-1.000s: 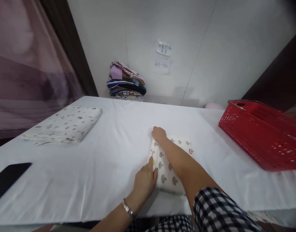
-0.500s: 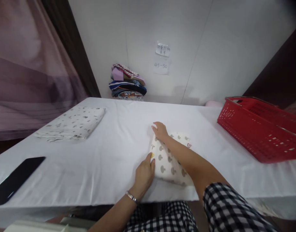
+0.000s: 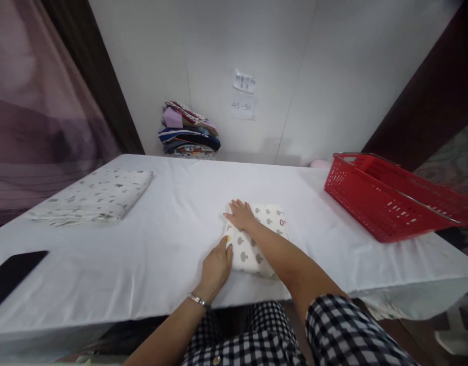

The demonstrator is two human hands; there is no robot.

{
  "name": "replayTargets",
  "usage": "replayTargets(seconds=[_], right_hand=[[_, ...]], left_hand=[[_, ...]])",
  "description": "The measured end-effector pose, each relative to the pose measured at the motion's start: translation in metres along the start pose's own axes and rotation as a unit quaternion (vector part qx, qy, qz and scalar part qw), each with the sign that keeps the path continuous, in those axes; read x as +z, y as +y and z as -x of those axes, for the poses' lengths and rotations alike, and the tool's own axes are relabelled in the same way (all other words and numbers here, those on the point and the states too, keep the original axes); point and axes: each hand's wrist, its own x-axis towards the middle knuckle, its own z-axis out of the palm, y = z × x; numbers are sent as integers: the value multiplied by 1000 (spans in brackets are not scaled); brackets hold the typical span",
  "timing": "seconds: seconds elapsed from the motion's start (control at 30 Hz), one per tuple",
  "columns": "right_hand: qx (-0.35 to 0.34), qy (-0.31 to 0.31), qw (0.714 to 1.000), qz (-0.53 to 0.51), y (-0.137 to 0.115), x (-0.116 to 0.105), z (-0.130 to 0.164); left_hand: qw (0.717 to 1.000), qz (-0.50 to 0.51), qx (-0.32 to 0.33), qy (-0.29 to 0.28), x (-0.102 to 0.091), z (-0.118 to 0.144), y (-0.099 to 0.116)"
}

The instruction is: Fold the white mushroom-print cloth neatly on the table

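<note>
The right hand (image 3: pixel 241 214) is spread palm-down, fingers apart and grasping nothing, on the far left corner of one folded cloth (image 3: pixel 243 249) with a mushroom print. The left hand (image 3: pixel 215 267) touches the same cloth's left side with its thumb and fingers; whether they pinch it, I cannot tell. One bracelet (image 3: pixel 198 300) circles the left wrist, and one checked sleeve (image 3: pixel 341 325) shows on the right arm.

The cloth lies near the middle of the near edge of one white-covered table (image 3: pixel 173 244). Along the left edge lies a second cloth (image 3: pixel 100 193), also folded, with small dark motifs. At the near left corner is one flat black object (image 3: pixel 15 277), partly out of view. One red basket (image 3: pixel 371 203) with two metal handles stands at the right edge.

Past the far edge, left of its middle, rises one pile of folded fabrics (image 3: pixel 190 131), its layers too overlapped to count. Two paper notes (image 3: pixel 243 108) are on the wall (image 3: pixel 314 91) above that edge, one above the other; the lower reads 45-50.
</note>
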Motion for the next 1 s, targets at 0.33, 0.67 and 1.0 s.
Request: replayTargets(seconds=[0.33,0.67,1.0], right_hand=[[-74,-15,995,-60,-23,2,122],[-8,93,994,54,25,18,238],[30,140,986,81,112,-21,194]], left_hand=[[1000,1,19,-10,-5,-1,1],[995,47,-54,-74,-17,-53,6],[948,263,-108,-144,16,-5,16]])
